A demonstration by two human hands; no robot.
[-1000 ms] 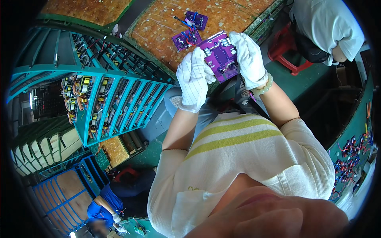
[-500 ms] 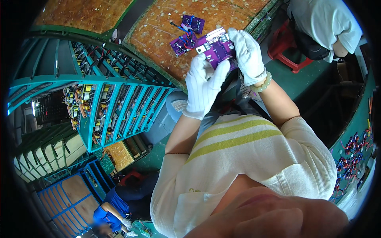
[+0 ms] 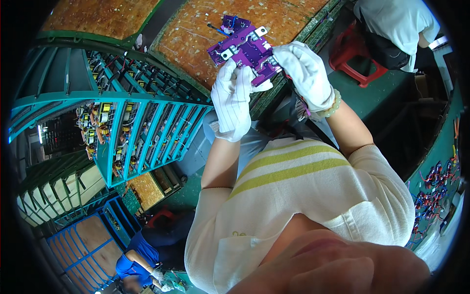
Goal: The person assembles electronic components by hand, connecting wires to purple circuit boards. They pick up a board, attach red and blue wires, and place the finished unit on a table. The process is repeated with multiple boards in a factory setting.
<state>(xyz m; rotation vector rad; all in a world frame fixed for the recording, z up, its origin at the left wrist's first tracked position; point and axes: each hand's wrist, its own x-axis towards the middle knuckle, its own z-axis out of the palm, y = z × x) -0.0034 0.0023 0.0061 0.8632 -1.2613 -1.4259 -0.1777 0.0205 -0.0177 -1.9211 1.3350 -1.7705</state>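
Observation:
Between my two white-gloved hands, above the workbench, is a purple circuit board (image 3: 253, 47) with metal tabs and small parts on its face. My left hand (image 3: 232, 100) grips its near left edge, fingers closed against it. My right hand (image 3: 304, 72) pinches the right edge by a metal part, its fingers bent and partly hidden. Just beyond lies another purple board (image 3: 236, 23) on the bench, with blue and black wires; the held board covers part of it.
The worn wooden workbench (image 3: 191, 49) has a green edge. At left stands a teal rack (image 3: 142, 98) filled with boards and components. A red stool (image 3: 360, 73) with a seated person (image 3: 396, 29) is at right. Bundled wires (image 3: 433, 196) lie at far right; a co-worker in blue (image 3: 139, 255) is lower left.
The held board has moved left and been turned, so its metal tabs sit differently and it now covers more of the boards behind. Both hands have shifted with it, still gripping it.

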